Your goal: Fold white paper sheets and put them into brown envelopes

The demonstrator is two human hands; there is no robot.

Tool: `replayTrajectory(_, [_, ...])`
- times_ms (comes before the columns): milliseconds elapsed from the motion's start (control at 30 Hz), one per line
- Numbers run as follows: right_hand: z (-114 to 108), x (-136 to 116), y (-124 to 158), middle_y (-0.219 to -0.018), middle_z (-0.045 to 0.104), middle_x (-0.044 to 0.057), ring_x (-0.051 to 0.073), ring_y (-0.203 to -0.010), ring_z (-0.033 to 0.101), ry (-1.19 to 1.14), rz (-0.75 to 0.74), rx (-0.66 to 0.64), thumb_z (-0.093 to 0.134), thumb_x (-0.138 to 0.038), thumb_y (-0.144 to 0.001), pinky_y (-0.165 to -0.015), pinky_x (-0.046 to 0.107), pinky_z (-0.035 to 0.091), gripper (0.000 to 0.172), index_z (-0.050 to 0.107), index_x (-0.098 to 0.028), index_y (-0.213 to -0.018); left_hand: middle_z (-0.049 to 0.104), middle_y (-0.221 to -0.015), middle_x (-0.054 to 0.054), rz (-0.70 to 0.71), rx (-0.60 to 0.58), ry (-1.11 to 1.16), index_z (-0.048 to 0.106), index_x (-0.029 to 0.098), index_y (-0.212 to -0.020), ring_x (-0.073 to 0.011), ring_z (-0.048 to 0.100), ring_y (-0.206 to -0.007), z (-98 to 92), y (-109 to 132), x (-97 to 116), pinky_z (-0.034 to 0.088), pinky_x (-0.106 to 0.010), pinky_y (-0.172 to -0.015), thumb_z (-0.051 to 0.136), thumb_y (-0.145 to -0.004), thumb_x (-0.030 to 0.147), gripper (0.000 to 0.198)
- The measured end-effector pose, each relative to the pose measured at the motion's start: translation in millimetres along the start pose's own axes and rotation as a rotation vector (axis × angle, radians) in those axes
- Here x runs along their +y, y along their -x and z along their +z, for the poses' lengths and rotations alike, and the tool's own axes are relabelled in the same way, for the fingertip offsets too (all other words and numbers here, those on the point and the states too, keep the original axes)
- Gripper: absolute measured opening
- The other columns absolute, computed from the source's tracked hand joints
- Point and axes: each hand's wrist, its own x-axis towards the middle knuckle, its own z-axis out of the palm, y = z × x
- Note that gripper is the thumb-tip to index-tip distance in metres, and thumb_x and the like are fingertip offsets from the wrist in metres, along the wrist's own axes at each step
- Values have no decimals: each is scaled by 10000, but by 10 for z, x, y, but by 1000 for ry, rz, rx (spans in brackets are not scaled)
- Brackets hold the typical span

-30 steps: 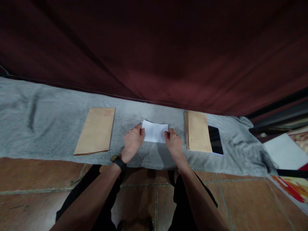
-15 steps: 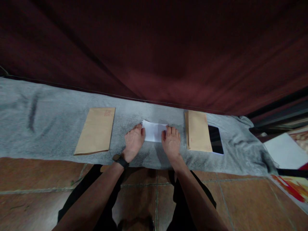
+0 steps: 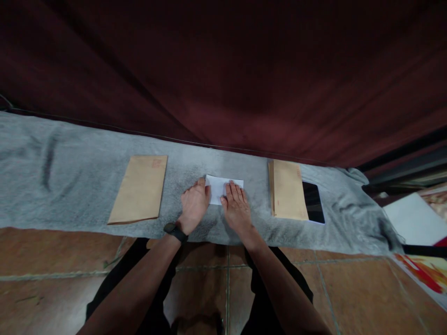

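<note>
A folded sheet of white paper [image 3: 216, 187] lies on the grey cloth in front of me. My left hand [image 3: 195, 201] is closed at its left edge, thumb on top of the paper and the other fingers curled beside it. On the right half of the sheet my right hand [image 3: 238, 207] rests flat, fingers stretched out over the surface. A dark wristwatch [image 3: 175, 231] is on my left wrist.
Grey cloth [image 3: 87, 186] covers the long narrow surface. One brown envelope [image 3: 141, 188] lies left, and a stack of brown envelopes [image 3: 289, 190] lies right, partly over a dark-screened tablet [image 3: 313, 202]. Dark red fabric [image 3: 223, 83] hangs behind.
My right hand has shifted left from the paper's right edge onto its surface, and its fingers have flattened out. My left hand has stayed at the left edge.
</note>
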Motion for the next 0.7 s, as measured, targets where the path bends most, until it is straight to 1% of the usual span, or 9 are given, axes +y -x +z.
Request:
replayTrajectory(67, [3,-4,-8,-1679,346,142,270,-1572,299,3,2,-2,333,-365,-1102,-1284,488,230,577,351,-110,-1619,742,-1091,-179,48,76,-2,620,133,-1202,-333,727,-1031,22,1,10,541,-441,-893,411,-1027,294,317])
replayTrajectory(100, [4,-5,-12,-1682,337,143,272,-1572,297,6,3,-6,331,-366,-1101,-1284,491,229,580,344,-111,-1622,725,-1155,-195,97,117,7,624,122,-1215,-340,701,-1105,43,7,25,523,-463,-952,400,-1030,294,337])
replayTrajectory(167, [7,-5,-18,-1692,314,145,276,-1576,288,17,3,-23,323,-337,-1098,-1284,494,227,575,332,-111,-1627,667,-1329,-213,252,153,65,605,104,-1306,-335,621,-1270,106,35,73,470,-482,-1070,364,-1048,315,411])
replayTrajectory(233, [8,1,-16,-1700,291,151,278,-1583,269,38,-8,-52,330,-268,-1082,-1288,493,215,573,319,-101,-1630,566,-1508,-193,434,108,154,522,103,-1451,-297,515,-1418,197,83,138,402,-463,-1173,327,-1067,356,499])
replayTrajectory(300, [9,7,-7,-1704,276,160,283,-1588,252,66,-32,-84,355,-211,-1057,-1295,492,194,591,305,-90,-1633,451,-1625,-162,550,27,206,421,107,-1552,-260,396,-1520,294,135,199,310,-454,-1253,303,-1077,406,573])
replayTrajectory(367, [8,10,3,-1707,266,167,291,-1589,245,91,-53,-105,377,-195,-1042,-1300,495,175,613,288,-85,-1638,382,-1670,-149,564,-29,206,361,105,-1594,-249,314,-1567,374,176,239,235,-465,-1292,278,-1081,447,622])
replayTrajectory(433, [6,7,9,-1712,254,160,296,-1588,246,105,-51,-109,371,-193,-1039,-1300,499,168,619,277,-94,-1643,351,-1684,-151,531,-44,188,326,91,-1613,-246,267,-1587,422,195,252,205,-467,-1303,258,-1081,473,658])
replayTrajectory(567, [-1,-3,7,-1722,237,138,292,-1589,241,113,-20,-92,333,-191,-1045,-1290,517,178,615,261,-121,-1651,344,-1683,-157,492,-27,155,298,66,-1622,-243,235,-1598,456,192,229,200,-456,-1308,247,-1077,495,696])
replayTrajectory(700, [-17,34,11,-1711,264,146,292,-1581,265,118,26,-78,331,-198,-1055,-1281,519,192,585,313,-118,-1635,348,-1676,-169,477,11,108,338,51,-1605,-256,241,-1595,494,182,183,196,-466,-1309,260,-1075,469,680])
